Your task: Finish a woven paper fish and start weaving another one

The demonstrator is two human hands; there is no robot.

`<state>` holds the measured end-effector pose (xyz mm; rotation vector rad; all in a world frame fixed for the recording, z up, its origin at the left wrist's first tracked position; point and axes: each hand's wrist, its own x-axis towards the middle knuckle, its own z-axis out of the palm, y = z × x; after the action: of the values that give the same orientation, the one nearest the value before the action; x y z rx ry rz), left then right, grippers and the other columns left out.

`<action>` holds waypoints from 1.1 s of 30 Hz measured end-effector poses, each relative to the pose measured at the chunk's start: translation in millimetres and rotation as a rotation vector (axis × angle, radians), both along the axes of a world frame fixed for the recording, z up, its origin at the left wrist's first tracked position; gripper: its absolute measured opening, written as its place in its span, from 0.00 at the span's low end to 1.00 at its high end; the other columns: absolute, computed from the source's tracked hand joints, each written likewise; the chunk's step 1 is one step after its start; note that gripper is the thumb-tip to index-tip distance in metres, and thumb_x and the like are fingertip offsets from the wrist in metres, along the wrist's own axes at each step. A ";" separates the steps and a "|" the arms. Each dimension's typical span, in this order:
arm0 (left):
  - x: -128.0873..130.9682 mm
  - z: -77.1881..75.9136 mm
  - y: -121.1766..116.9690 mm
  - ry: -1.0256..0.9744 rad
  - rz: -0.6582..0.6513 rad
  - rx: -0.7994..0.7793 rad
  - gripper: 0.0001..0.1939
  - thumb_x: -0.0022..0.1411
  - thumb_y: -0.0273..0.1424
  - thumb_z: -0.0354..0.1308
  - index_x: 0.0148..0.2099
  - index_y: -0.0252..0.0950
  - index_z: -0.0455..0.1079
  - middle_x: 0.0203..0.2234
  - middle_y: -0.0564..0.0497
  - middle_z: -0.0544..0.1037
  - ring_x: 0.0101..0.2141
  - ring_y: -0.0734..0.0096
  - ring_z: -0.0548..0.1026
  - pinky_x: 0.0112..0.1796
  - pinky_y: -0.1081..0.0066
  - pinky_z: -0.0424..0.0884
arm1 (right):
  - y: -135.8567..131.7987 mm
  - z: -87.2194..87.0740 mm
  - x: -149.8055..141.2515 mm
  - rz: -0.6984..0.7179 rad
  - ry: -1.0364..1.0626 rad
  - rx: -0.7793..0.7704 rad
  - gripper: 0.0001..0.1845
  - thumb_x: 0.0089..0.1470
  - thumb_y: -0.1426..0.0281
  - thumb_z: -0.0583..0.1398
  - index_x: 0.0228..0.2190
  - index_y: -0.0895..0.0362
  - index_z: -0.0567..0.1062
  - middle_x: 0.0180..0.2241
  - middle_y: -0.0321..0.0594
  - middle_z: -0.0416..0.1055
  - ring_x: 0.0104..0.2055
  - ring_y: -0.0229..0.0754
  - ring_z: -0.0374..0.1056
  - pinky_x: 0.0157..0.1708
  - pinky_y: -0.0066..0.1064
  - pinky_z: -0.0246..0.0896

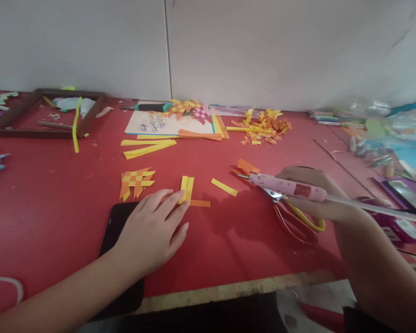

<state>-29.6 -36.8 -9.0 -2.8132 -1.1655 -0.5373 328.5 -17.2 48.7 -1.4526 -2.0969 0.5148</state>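
Currently, I see through the head view the left hand [154, 226] lying palm down with its fingers loosely spread, fingertips on a pair of yellow paper strips [187, 186] that stand across an orange paper strip [201, 203] on the red tabletop [208, 249]. From where I watch, its wrist crosses a black phone [111, 227], and a checkered orange-and-yellow woven piece [137, 179] lies just beyond it. The right hand [307, 192] is closed around a pink glue gun [280, 184] — nozzle pointing left, a long glue stick [370, 208] trailing from its back. Beneath the gun I make out scissors [274, 195] with red and yellow handles, blades near an orange paper piece [248, 165]. A short yellow strip [224, 187] lies alone between the hands — touching neither.
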 end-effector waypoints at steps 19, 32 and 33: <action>-8.7 13.0 6.7 -0.028 -0.011 -0.001 0.15 0.63 0.27 0.53 0.48 0.32 0.76 0.48 0.46 0.80 0.38 0.55 0.67 0.39 0.57 0.67 | -18.6 -10.2 -31.4 0.250 -0.510 0.099 0.26 0.47 0.77 0.56 0.49 0.52 0.73 0.43 0.46 0.74 0.47 0.54 0.68 0.45 0.49 0.64; -16.9 5.5 9.5 -0.091 -0.112 0.010 0.13 0.64 0.28 0.55 0.49 0.32 0.77 0.44 0.52 0.82 0.38 0.58 0.68 0.37 0.60 0.67 | 74.5 -27.3 -145.3 0.550 -0.361 0.008 0.08 0.61 0.69 0.59 0.38 0.57 0.79 0.37 0.42 0.78 0.41 0.44 0.70 0.44 0.37 0.61; -17.5 5.3 10.4 -0.096 -0.125 -0.001 0.14 0.64 0.28 0.55 0.49 0.31 0.76 0.44 0.51 0.82 0.39 0.57 0.68 0.38 0.59 0.68 | 81.3 -27.9 -146.7 0.591 -0.360 -0.028 0.07 0.60 0.69 0.61 0.39 0.57 0.79 0.38 0.42 0.78 0.42 0.44 0.70 0.45 0.37 0.60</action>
<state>-47.0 -26.3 -3.8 -2.9053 -1.0081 -0.6873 181.8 64.1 20.8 -0.9695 -2.8328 0.5236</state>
